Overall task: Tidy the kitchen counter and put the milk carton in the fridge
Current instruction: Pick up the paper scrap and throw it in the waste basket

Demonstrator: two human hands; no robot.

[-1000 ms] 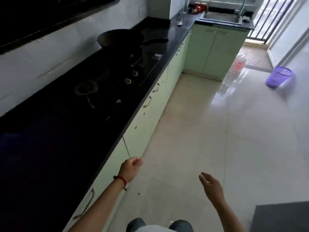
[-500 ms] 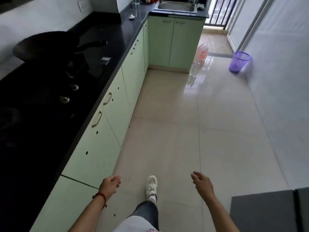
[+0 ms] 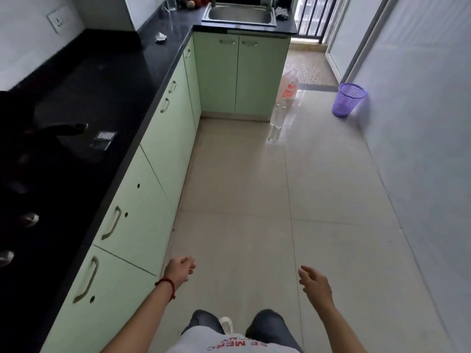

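Open tiled floor (image 3: 254,187) runs toward twelve o'clock. Green cabinets (image 3: 153,174) with protruding handles wall the nine o'clock side; the white wall (image 3: 420,149) closes three o'clock. Clear bottles (image 3: 279,115) and a purple basket (image 3: 348,99) stand near one o'clock.

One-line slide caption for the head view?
Person walks along black counter toward the sink, left hand and right hand empty.

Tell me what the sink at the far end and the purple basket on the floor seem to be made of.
The rectangular grey sink looks like brushed stainless steel, going by its dull metallic sheen. The purple lattice waste basket is probably moulded plastic: uniform colour, thin perforated walls.
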